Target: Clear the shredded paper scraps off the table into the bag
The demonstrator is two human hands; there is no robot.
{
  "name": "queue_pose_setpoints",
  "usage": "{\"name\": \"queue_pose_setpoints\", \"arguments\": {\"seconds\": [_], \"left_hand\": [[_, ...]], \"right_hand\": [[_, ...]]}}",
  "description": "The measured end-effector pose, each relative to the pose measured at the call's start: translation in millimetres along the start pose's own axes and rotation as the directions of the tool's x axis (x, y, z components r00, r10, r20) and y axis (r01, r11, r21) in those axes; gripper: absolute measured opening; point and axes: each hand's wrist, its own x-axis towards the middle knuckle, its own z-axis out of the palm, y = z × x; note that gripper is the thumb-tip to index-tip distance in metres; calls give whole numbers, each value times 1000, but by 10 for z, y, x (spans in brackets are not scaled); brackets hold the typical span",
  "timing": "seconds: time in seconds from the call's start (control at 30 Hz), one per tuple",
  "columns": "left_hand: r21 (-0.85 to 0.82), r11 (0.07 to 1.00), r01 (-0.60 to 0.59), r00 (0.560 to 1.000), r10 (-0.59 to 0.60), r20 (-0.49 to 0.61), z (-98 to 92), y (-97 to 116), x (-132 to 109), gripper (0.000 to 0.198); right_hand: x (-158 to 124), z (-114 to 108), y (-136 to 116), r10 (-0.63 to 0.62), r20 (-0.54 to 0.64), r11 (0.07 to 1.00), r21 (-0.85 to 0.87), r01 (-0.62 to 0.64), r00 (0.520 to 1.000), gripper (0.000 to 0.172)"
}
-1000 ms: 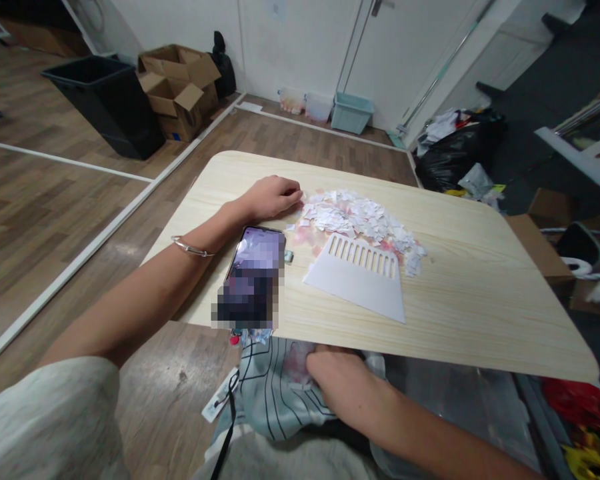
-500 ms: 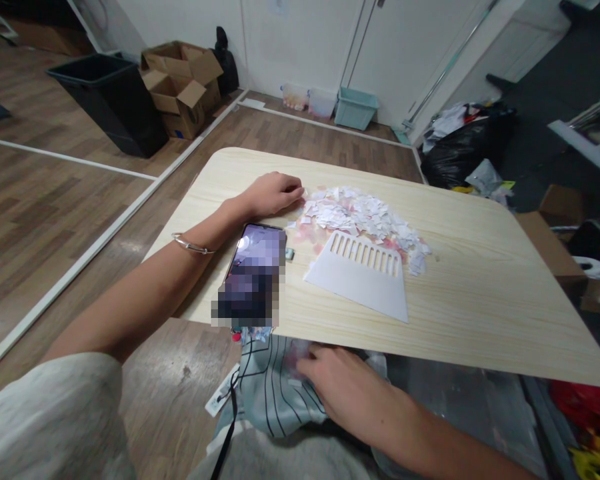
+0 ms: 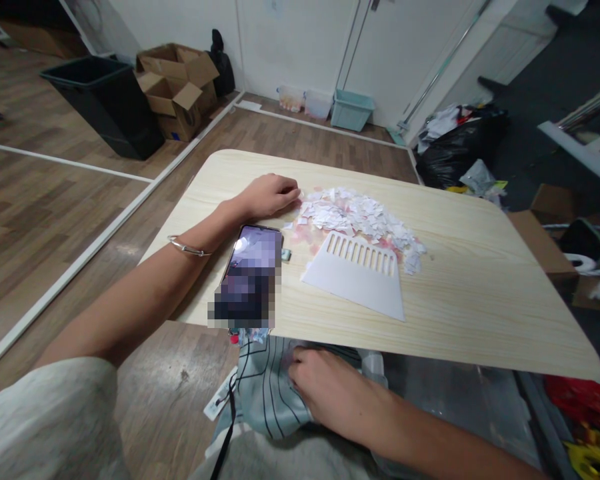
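My left hand (image 3: 273, 195) rests on the pale wooden table (image 3: 480, 287), its fingers bent and pressed together at the left edge of a heap of small white paper slips (image 3: 353, 212). Whatever it may pinch is hidden. Pinkish translucent bits lie under and around the slips. Below the table's front edge, my right hand (image 3: 325, 387) is curled over a grey-green striped cloth (image 3: 265, 387) on my lap. A faint pinkish blur shows at its fingertips, too unclear to name. A white slotted scraper (image 3: 357, 283) lies in front of the heap.
A phone (image 3: 255, 250) lies by my left forearm, with a small pale item (image 3: 286, 255) beside it. Under the table is a clear plastic bin (image 3: 455, 393). Beyond stand a black bin (image 3: 105, 100), cardboard boxes (image 3: 180, 93), a teal tub (image 3: 353, 110) and a black bag (image 3: 455, 150).
My right hand has curled in more, and the pinkish translucent thing at its fingertips shows less. My left hand stays by the paper slips. The whole view has shifted slightly.
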Motion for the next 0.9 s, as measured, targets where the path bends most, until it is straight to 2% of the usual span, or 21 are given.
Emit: {"name": "queue_pose_setpoints", "arguments": {"seconds": [0.13, 0.23, 0.37, 0.43, 0.77, 0.9], "left_hand": [[3, 1000, 0, 1000, 0, 6, -5, 1, -4, 40], [-4, 1000, -2, 1000, 2, 11, -4, 2, -4, 40], [20, 1000, 2, 1000, -2, 0, 4, -9, 0, 43], [42, 999, -2, 1000, 2, -5, 8, -18, 3, 44], [51, 999, -19, 999, 21, -29, 15, -31, 9, 44], [47, 999, -15, 999, 17, -29, 20, -38, 9, 43]], "right_hand": [[-261, -134, -5, 30, -67, 998, 58, -26, 997, 25], [-553, -215, 10, 108, -141, 990, 108, -93, 984, 24], [-784, -227, 75, 239, -291, 936, 324, -140, 926, 27], [-800, -226, 113, 271, -311, 908, 398, -134, 911, 27], [-727, -193, 245, 302, -354, 853, 516, -85, 885, 18], [-711, -162, 282, 300, -366, 847, 527, -69, 881, 24]]}}
